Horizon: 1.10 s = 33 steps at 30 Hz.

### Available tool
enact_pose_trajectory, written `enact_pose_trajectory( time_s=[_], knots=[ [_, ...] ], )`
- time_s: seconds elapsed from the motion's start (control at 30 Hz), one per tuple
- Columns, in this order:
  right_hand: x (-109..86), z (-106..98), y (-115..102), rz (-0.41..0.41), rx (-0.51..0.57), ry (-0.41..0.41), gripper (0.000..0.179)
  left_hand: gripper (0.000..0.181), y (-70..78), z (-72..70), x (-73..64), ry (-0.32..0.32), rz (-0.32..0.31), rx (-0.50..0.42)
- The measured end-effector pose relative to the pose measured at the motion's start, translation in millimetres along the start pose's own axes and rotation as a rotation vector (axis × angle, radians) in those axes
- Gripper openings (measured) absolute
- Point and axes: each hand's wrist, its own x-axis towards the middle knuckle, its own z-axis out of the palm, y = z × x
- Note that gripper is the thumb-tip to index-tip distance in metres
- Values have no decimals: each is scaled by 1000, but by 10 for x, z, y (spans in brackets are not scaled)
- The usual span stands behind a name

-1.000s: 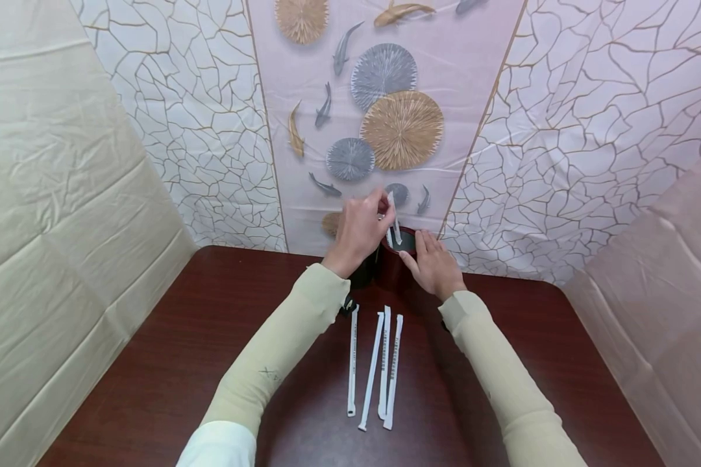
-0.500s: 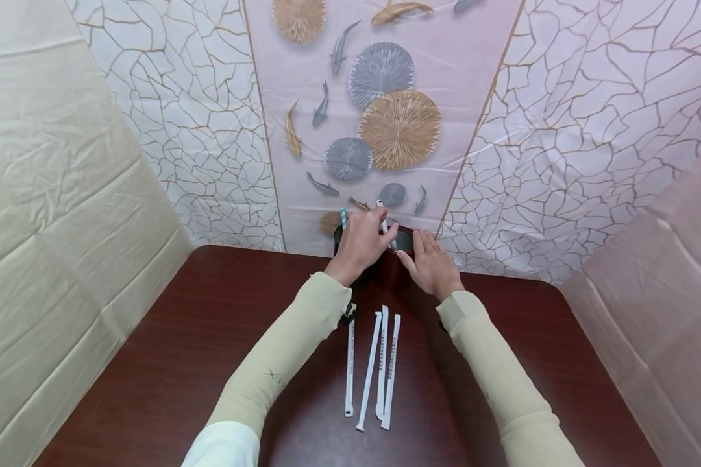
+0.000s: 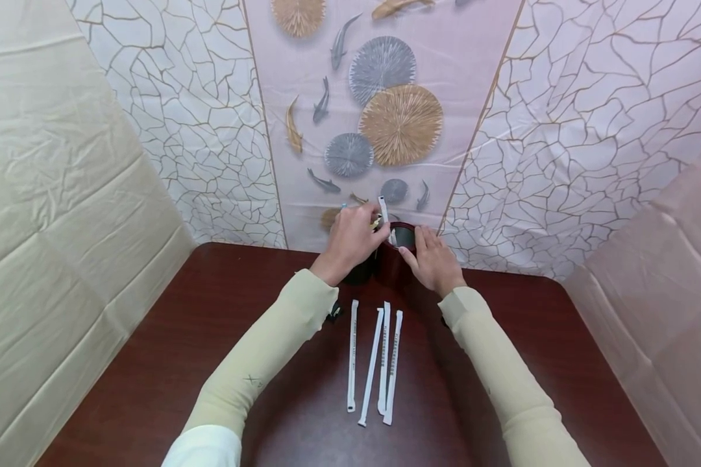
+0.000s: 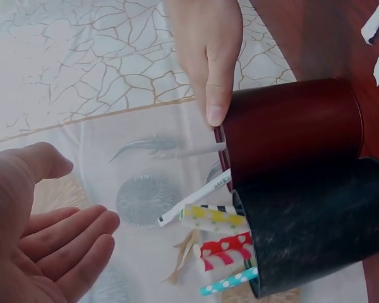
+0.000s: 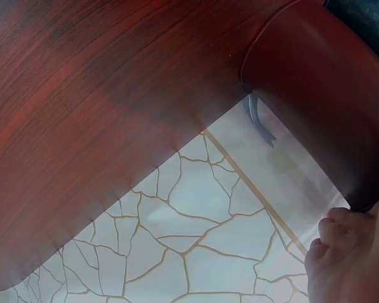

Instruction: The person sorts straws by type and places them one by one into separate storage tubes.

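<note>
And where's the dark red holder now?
In the head view, the dark red holder stands near the far edge of the table, just right of the black holder, with the right hand against its right side.

Two cups point(image 4: 297, 136), roughly eleven straws point(image 3: 353, 357)

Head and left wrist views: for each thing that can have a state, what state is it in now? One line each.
Red cup: upright, open-topped
White straws: in the red cup, ends poking out
Black cup: upright, open-topped
Patterned straws: unwrapped, standing in the black cup
Four wrapped straws: lying on the table
Left hand: holding nothing
Right hand: touching the red cup
</note>
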Motion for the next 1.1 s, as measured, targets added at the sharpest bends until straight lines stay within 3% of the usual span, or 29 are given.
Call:
enact_pose_trajectory(
  time_s=[0.3, 0.57, 0.87, 1.1],
  knots=[
    [-2, 13, 0, -12, 1, 28, 85, 21, -60, -126, -92, -54, -38, 40],
    [-12, 0, -3, -9, -7, 20, 85, 23, -123, -120, -232, -115, -89, 37],
    [-3, -10, -9, -5, -16, 15, 85, 24, -197, 16, -407, -197, -134, 16],
    [-19, -11, -8, -2, -7, 19, 85, 24, -290, 188, -576, -271, -205, 10]
  ],
)
